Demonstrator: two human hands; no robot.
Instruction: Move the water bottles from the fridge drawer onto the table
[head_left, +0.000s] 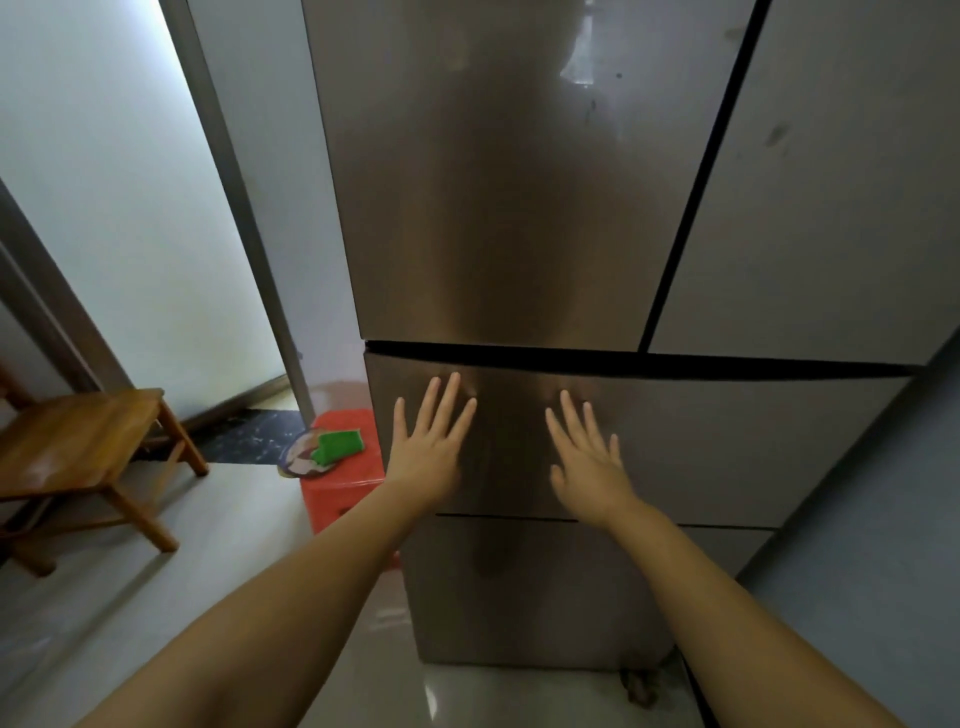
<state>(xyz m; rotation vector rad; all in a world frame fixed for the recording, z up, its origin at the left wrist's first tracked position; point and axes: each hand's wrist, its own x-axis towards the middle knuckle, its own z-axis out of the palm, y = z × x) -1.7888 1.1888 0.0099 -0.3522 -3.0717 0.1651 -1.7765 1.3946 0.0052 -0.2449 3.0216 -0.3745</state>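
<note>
Both hands are flat with fingers straight and spread, and they hold nothing. The left hand (427, 451) and the right hand (587, 457) lie side by side over the front of the fridge drawer (727, 441), just under the dark gap along its top edge. I cannot tell if they press on the steel or float just off it. The drawer looks closed, or nearly so. My guess is the hands are there to reach for that top edge, since the drawer must be pulled out before anything can come out. No water bottles show; they are likely hidden inside the drawer behind the hands. Above the hands are the tall fridge doors (493, 182), shiny and gray. Below the hands is a lower drawer (545, 587). To the left of the left hand is a red stool (343, 493) with a green sponge (338, 446) on a plate. Farther left stands a small wooden table (78, 447) on the pale floor (156, 623).
</note>
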